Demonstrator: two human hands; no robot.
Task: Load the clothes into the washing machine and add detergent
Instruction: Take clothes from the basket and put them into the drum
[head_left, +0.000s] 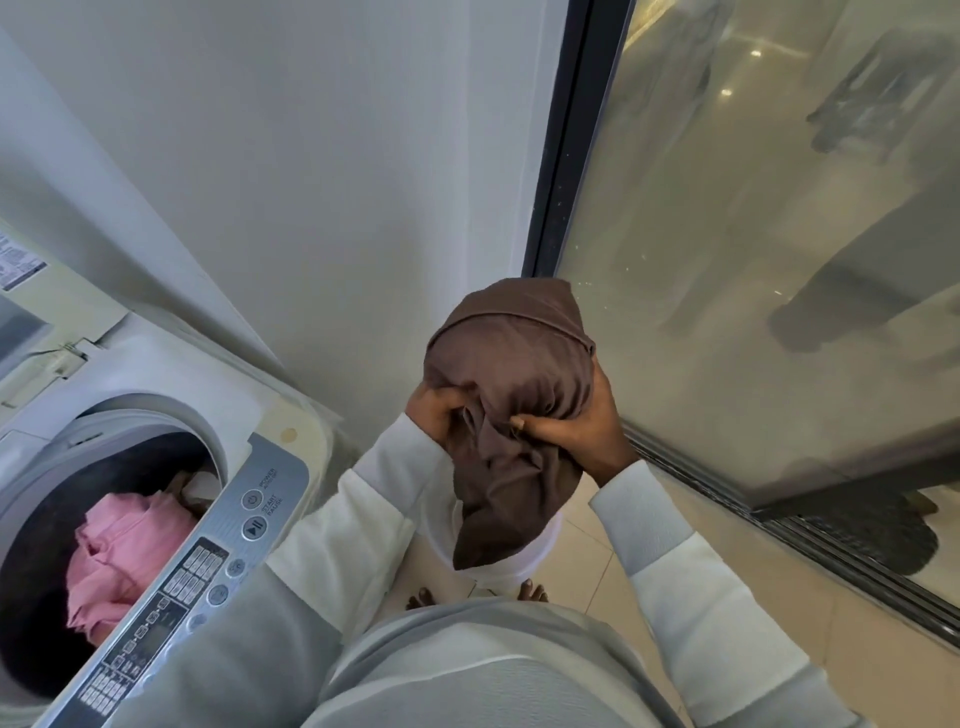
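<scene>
**Brown cloth held up next to the open washer**

The white top-loading washing machine sat open on the left, with a crumpled pink garment in its drum. To its right, a bunched brown fabric garment was held up, clear of the machine. Both forearms angled upward, and the left hand and right hand gripped opposite sides with curled fingers.

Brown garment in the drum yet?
No: the left hand and right hand grip the brown garment in mid-air; pink clothes lie in the drum.

"POWER", "START PAUSE" on control panel (sticker illegible)
</scene>
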